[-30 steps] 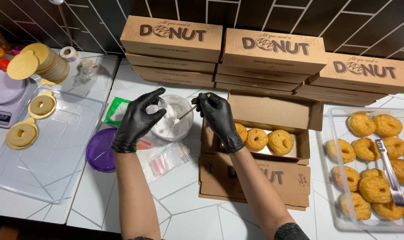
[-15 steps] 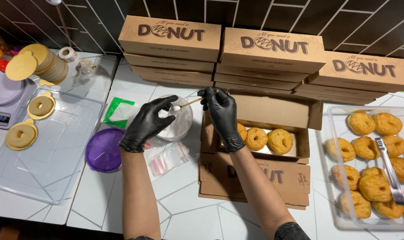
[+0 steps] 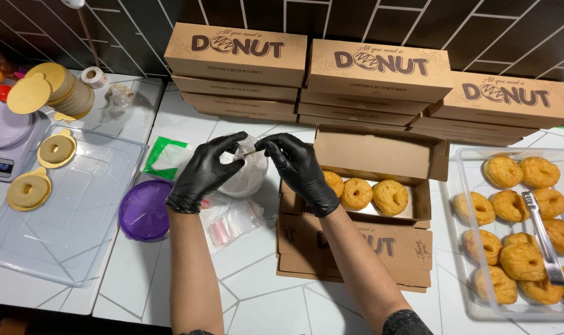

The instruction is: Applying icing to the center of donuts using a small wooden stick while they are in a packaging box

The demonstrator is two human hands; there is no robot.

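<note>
Both hands [image 3: 251,164] pinch a small stick [image 3: 250,152] over tub [image 3: 248,180].

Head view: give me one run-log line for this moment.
left hand: pinching small clear bag | right hand: pinching same bag | below: white tub | open box: three donuts

Donut shop packing counter. Stacked flat kraft boxes [image 3: 307,74] along the dark tiled wall at top, open box [image 3: 369,186] with donuts [image 3: 364,193] at centre, clear tray [image 3: 465,248] of more at right, gold cake boards [image 3: 49,93] and scale [image 3: 3,146] upper left.
</note>
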